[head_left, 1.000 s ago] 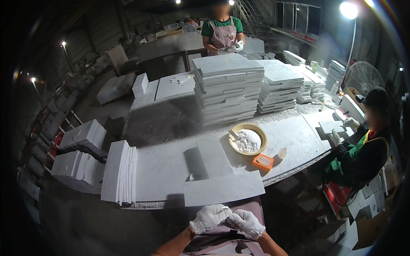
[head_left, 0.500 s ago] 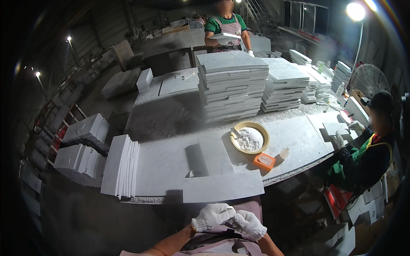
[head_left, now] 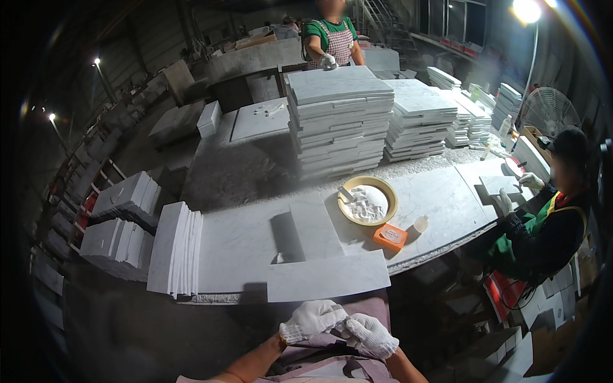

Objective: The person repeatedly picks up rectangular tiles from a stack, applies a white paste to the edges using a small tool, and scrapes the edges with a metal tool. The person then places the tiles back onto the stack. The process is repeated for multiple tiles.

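White knit gloves cover both of my hands, which meet in front of my lap. My left hand [head_left: 313,321] is closed, its fingertips pinched against those of my right hand [head_left: 371,336], closed as well. Something small may be between them, but I cannot make it out. Just beyond my hands, a pale marble slab [head_left: 329,278] lies crosswise and juts over the table's front edge. Behind it a second marble slab [head_left: 314,230] runs away from me. To the right are a yellow bowl [head_left: 394,207] of white powder with a scraper [head_left: 345,193], an orange box [head_left: 390,237] and a small translucent bottle [head_left: 421,223].
Marble slabs stand upright in a row [head_left: 172,250] at the table's left. Tall slab stacks [head_left: 338,131] rise at the back. Across the table is a co-worker [head_left: 335,41]; another co-worker [head_left: 552,214] holds a tile at the right. A fan [head_left: 550,112] stands behind.
The co-worker across the table held a slab before; now that person's gloved hand is at the top of the tall stack. My hands stay together, with slight finger movement. The view has shifted a little.
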{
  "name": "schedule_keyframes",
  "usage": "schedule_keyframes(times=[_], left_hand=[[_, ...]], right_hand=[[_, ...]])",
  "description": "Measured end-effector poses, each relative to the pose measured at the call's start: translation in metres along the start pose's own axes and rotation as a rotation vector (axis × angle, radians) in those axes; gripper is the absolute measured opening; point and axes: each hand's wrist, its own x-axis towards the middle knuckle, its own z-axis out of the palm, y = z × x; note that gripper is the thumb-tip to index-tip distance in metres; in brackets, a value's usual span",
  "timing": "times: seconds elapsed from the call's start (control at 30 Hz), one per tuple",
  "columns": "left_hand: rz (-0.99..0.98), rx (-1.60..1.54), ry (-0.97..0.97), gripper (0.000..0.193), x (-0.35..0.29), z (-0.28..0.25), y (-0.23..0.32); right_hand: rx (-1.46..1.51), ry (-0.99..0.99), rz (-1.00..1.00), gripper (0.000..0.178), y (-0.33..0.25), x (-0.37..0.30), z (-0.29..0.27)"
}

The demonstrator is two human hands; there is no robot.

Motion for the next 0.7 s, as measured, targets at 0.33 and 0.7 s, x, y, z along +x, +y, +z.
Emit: schedule_keyframes(times=[0.33, 0.7], left_hand=[[0.011, -0.097, 0.054, 0.029, -0.003, -0.005, 0.021], [0.09, -0.07, 0.147, 0.016, 0.009, -0.001, -0.004]], right_hand=[[0.055, -0.078, -0.017, 0.034, -0.007, -0.002, 0.001], [0.054, -0.106, -0.114, 0.033, -0.005, -0.01, 0.002]])
